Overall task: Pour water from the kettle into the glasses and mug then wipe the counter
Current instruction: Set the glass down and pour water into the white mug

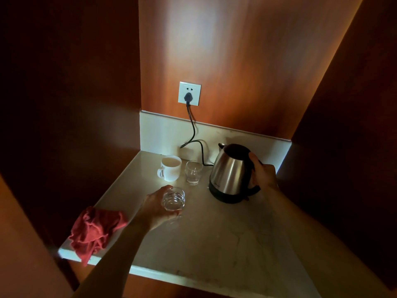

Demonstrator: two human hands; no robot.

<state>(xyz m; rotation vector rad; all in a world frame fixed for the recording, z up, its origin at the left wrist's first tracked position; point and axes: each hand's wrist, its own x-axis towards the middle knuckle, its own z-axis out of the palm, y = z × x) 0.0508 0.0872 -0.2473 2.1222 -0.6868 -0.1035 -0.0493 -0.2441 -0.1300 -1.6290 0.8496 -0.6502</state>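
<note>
The pale marble-look tabletop [225, 239] has its front edge running along the bottom of the frame, with open, bare surface across the lower centre and lower right. At its lower-left corner a crumpled red cloth [94, 231] hangs partly over the edge. Just above it, the left hand [156, 208] has its fingers [166, 188] wrapped around a short clear glass [173, 198] holding some water, standing on the tabletop at centre. To the right, the right hand [263, 174] grips the black handle of the brushed-steel kettle [231, 172], which sits upright on its black base. Further back stand a second clear glass [194, 172] and, just left of it, a white mug [170, 167]. A black cord [194, 134] loops up to a white wall socket [189, 93]. Dark wooden walls close in the left, right and back.
</note>
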